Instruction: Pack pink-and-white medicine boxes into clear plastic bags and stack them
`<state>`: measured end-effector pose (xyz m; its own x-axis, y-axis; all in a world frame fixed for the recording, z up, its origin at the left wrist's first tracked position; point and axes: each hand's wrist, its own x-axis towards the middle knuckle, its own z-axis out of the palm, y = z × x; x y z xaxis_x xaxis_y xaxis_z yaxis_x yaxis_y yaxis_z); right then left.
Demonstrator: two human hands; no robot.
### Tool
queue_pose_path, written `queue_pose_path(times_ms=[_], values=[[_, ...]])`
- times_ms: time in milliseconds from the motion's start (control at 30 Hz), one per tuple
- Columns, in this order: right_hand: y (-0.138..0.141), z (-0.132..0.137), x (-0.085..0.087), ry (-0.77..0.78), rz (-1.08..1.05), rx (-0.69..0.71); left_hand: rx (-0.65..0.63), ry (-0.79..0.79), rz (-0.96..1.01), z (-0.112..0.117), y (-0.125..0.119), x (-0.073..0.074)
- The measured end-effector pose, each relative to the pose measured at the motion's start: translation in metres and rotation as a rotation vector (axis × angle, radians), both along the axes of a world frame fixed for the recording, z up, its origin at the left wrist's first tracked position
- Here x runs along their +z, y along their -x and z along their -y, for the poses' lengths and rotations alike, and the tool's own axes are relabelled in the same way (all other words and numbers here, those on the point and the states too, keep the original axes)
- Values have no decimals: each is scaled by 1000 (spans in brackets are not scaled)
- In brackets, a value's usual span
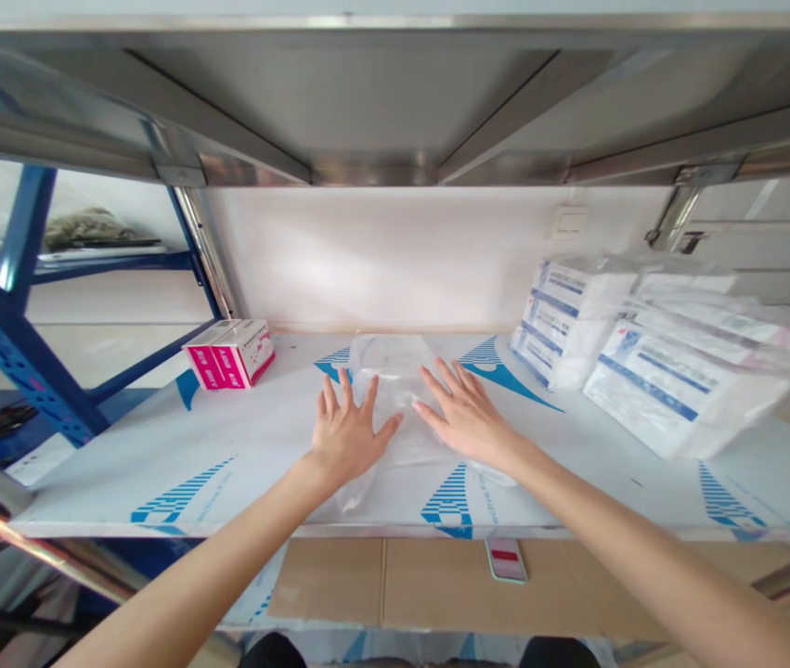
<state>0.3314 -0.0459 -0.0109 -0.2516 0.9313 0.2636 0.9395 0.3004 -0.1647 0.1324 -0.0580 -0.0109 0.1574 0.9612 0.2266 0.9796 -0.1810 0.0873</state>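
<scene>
Left hand (345,431): open, fingers spread, palm down on the left part of the bag.
Right hand (468,417): open, fingers spread, palm down on the right part of the bag; no grip by either hand.
Bag (391,362): transparent plastic, lying flat mid-shelf, between and partly under both hands.
Bag's long axis: roughly from the shelf's back toward its front edge.
Boxes (231,354): two, pink and white, side by side at back left, closed.
Packs (679,394): white, plastic-wrapped, stacked at right; contents hidden.
Shelf (88,496): white film with blue print.
Room: white wall (395,260) behind, upper shelf (367,111) overhead, blue rack (19,343) at left, phone (506,559) on cardboard (436,584) below.
</scene>
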Motion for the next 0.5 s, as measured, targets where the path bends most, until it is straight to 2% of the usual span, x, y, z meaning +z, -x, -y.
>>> queue_pose_path(times_ms=[67,133,267,333,400,500], values=[[0,-3,-18,140,17,-25,-3,86,-21,-2,0,-17],[-4,-3,-29,213,6,-40,-38,97,-22,-1,4,-27],[-10,1,-37,220,-25,-14,-132,-4,12,-1,9,-37],[-10,5,-37,182,-47,-19,-158,-69,49,1,10,-39],[-9,12,-37,73,-68,-21,-188,-171,74,5,11,-39],[-8,22,-36,-108,-93,24,-260,-340,62,14,15,-30]])
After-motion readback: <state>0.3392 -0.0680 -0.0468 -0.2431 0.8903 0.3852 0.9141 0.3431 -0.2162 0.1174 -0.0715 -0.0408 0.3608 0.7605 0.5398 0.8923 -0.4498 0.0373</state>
